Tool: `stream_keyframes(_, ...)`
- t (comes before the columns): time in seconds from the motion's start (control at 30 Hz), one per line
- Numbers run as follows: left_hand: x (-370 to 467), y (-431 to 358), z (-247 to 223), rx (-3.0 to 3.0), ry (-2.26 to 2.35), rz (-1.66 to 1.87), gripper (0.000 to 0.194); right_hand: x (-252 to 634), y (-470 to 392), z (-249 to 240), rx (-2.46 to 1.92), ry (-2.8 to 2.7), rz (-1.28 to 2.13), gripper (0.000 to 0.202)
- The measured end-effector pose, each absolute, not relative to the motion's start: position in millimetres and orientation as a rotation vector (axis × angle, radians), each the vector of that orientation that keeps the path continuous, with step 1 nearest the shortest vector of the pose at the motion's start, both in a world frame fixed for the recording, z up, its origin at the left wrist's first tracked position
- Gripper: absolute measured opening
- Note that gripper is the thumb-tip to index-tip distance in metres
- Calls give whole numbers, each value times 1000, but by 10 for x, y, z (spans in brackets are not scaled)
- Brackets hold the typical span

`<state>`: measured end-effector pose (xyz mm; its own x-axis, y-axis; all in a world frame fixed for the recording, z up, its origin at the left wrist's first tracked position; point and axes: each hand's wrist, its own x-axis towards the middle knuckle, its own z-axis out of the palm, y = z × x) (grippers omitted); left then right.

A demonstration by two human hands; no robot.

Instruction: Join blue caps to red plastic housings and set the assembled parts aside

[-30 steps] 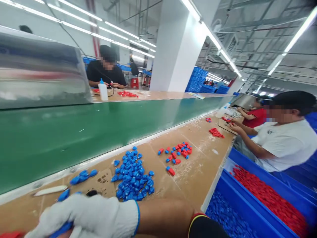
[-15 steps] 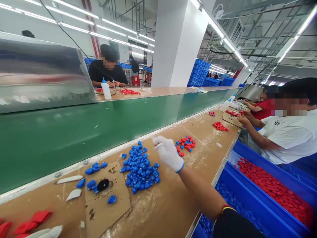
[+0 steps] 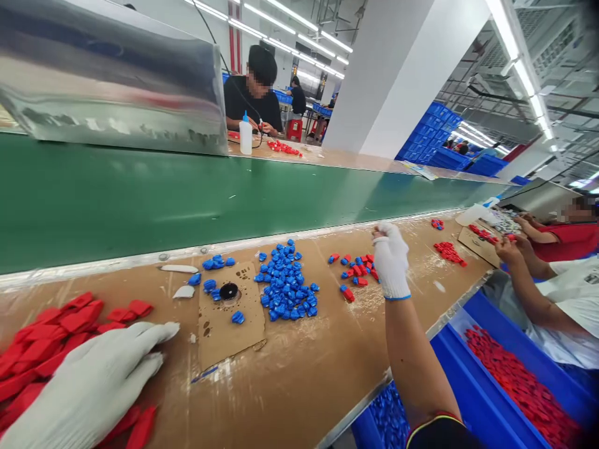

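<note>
My left hand [image 3: 103, 374], in a white glove, lies over a heap of red plastic pieces [image 3: 60, 330] at the lower left. Its fingers are stretched out, thumb apart. My right hand [image 3: 393, 262], gloved with bare fingertips, is beside a loose group of joined red-and-blue pieces [image 3: 359, 270], partly covering it. Its fingers are curled together; anything inside them is hidden. Between my hands lies a pile of small blue pieces [image 3: 287, 284]. Left of that pile, a cardboard sheet [image 3: 218, 346] carries a small round black dish [image 3: 229, 291] and a few blue pieces.
A green conveyor belt [image 3: 290, 193] runs behind the brown worktop [image 3: 304, 362]. Bins of blue pieces [image 3: 390, 415] and red pieces [image 3: 519, 380] stand below its right edge. Co-workers sit opposite and at right. A white bottle [image 3: 246, 136] stands across the belt.
The view has swung left and down. My left glove now shows fully, over the red heap. My right hand has moved right, from near the blue pile to the far side of the red-and-blue pieces.
</note>
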<state>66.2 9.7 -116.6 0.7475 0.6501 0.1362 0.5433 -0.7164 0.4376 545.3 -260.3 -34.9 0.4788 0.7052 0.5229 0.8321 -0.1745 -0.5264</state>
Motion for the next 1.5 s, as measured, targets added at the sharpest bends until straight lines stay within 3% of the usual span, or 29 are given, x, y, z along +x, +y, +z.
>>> stream_keyframes(0.13,696,-64,-870,2774,919,144,38,4973,-2022,-415,-2174,-1526,7,24)
stream_keyframes(0.37,638,-124,-886,2812,883,240,39,4725,-1507,-461,-2453,-1835,272,25)
stream_keyframes(0.7,811,-168,-743,2699,959,364,43,4887,-1466,-593,-2433,-2013,414,33)
stream_keyframes(0.97,916,-246,-674,1818,1026,878,36,4979,-1500,-680,-2385,-1993,463,27)
stream_keyframes(1.2,978,-270,-593,1000,786,1068,37,5014,-1582,-716,-2337,-1767,474,31)
stream_keyframes(1.5,1047,-364,-591,779,454,946,39,4697,-1675,-88,-1805,-1581,536,9)
